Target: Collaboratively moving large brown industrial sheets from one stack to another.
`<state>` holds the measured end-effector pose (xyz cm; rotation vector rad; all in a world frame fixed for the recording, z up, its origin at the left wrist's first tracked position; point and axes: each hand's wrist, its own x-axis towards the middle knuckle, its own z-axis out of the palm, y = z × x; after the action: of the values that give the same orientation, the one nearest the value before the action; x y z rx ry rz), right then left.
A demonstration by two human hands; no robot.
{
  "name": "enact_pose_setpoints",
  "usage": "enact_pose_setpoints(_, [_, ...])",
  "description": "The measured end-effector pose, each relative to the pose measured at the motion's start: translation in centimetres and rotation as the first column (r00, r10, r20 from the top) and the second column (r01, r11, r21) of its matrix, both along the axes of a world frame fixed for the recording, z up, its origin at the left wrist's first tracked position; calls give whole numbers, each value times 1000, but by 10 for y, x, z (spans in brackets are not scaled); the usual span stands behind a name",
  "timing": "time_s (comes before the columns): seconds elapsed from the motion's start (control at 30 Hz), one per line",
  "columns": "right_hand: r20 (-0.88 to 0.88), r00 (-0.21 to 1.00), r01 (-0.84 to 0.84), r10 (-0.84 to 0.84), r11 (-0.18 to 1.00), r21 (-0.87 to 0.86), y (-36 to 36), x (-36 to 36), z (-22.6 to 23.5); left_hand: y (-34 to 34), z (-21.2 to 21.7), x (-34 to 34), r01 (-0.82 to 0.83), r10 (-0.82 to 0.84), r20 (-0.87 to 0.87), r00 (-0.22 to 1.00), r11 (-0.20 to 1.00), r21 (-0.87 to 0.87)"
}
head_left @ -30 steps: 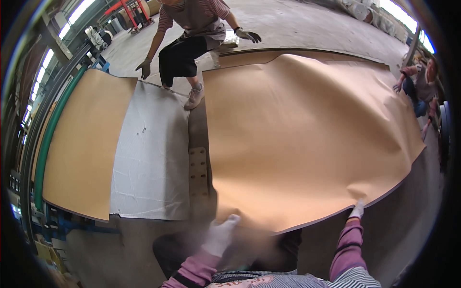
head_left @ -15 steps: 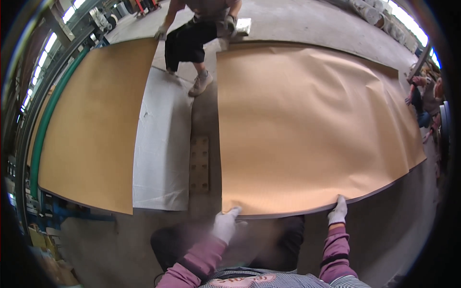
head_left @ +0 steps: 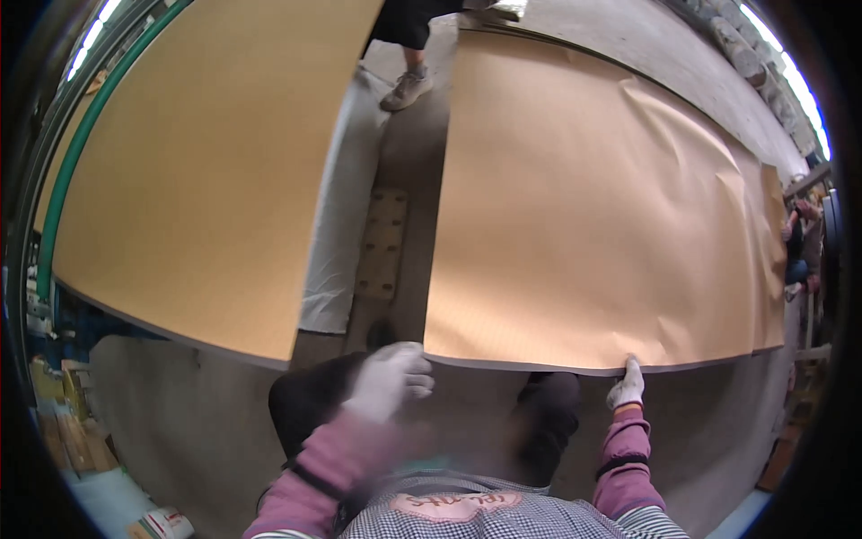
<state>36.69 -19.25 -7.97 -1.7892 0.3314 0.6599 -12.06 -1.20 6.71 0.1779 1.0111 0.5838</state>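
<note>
A large brown sheet (head_left: 584,216), paper-like, with a grey edge and creases toward its right side, stretches out in front of me. My right hand (head_left: 627,386), in a white glove, grips its near edge with the thumb on top. At the sheet's near left corner is my gloved left hand (head_left: 384,384); its fingers look curled but are smeared by motion, so whether they hold the corner is unclear. To the left, across a gap, a second brown sheet (head_left: 197,180) partly covers a whitish wrapped slab or sheet (head_left: 334,278).
A green roller or bar (head_left: 90,153) runs along the left sheet's far left side. In the gap lies a perforated board (head_left: 383,242). A co-worker's leg and shoe (head_left: 409,90) stand at the far end. Another person (head_left: 799,238) is at the far right.
The left brown sheet has come rightward over the whitish piece. My left hand has shifted left of the right sheet's corner. My right hand keeps its grip, and the view has tilted lower.
</note>
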Motion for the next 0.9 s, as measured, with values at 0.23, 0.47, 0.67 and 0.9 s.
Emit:
enact_pose_setpoints(0.23, [-313,836,-494,451,867,-71,23,-56,110,-18,60,-238,-497,781,59,622,336,800])
enact_pose_setpoints(0.47, [-144,757,-595,637,764,249,106,-203,255,96,-26,-206,-644,629,143,764,729,233])
enact_pose_setpoints(0.67, [-148,609,-729,779,623,282,87,-229,282,147,-40,-188,-467,600,-221,769,763,448])
enact_pose_setpoints(0.9, [-262,553,-744,791,610,271,79,-258,279,151,-52,-231,-761,842,-27,538,500,413])
